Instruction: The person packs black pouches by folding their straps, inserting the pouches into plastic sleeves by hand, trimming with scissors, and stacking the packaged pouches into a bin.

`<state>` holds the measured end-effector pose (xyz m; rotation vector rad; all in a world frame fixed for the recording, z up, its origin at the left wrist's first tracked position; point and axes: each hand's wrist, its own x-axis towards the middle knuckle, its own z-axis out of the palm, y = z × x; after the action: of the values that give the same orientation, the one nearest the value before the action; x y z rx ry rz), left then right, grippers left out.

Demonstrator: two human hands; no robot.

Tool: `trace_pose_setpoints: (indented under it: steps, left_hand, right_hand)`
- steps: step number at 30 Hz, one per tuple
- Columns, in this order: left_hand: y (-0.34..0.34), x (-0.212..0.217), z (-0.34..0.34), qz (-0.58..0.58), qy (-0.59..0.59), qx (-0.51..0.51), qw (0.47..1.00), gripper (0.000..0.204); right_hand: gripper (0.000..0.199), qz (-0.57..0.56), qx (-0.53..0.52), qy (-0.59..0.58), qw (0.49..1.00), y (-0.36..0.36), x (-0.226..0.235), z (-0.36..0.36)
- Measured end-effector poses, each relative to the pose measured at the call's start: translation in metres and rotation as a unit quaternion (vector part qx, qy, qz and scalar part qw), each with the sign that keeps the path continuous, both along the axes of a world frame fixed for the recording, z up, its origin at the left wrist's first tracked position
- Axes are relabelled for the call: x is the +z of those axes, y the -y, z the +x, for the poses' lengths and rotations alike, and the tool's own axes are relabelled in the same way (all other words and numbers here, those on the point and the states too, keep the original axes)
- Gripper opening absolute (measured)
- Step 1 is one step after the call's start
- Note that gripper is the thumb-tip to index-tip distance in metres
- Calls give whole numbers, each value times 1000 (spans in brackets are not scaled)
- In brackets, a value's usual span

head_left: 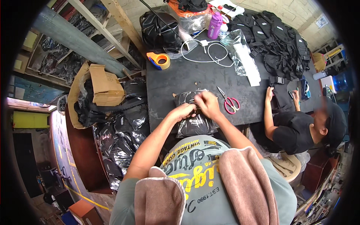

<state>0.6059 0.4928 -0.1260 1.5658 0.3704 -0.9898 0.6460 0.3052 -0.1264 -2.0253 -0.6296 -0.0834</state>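
A black folded item in a clear plastic bag [195, 130] lies at the table's front edge, right before me. On its left side my left hand [183, 111] is closed, fingers curled, pinching the plastic bag. My right hand [207, 104] is beside it over the top of the bag, slightly blurred. Its fingers are curled in, and what they hold, if anything, is hidden. Scissors with red handles [231, 105] lie just right of my right hand, blades pointing away from me.
On the black table [176, 77] are a tape dispenser [161, 61], a white cable [204, 43], a purple bottle [215, 26] and a pile of black straps and bags [277, 35]. A co-worker [300, 127] handles a black strapped piece at right. Plastic-wrapped black packages [122, 131] pile up left.
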Motion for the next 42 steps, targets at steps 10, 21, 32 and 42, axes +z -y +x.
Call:
trace_pose_setpoints:
  steps: [10, 21, 32, 42]
  left_hand:
    - [-12, -9, -5, 11, 68, 6, 998, 54]
    - [-17, -17, -13, 431, 526, 16, 733, 27]
    - [-13, 28, -41, 342, 374, -65, 860, 37]
    - [16, -1, -66, 55, 399, 114, 908, 18]
  right_hand:
    - [22, 65, 125, -138, 980, 11, -9, -55]
    - [42, 72, 102, -368, 921, 16, -29, -51]
    - [38, 79, 128, -412, 899, 51, -12, -33]
    - [46, 10, 185, -389, 902, -8, 30, 6]
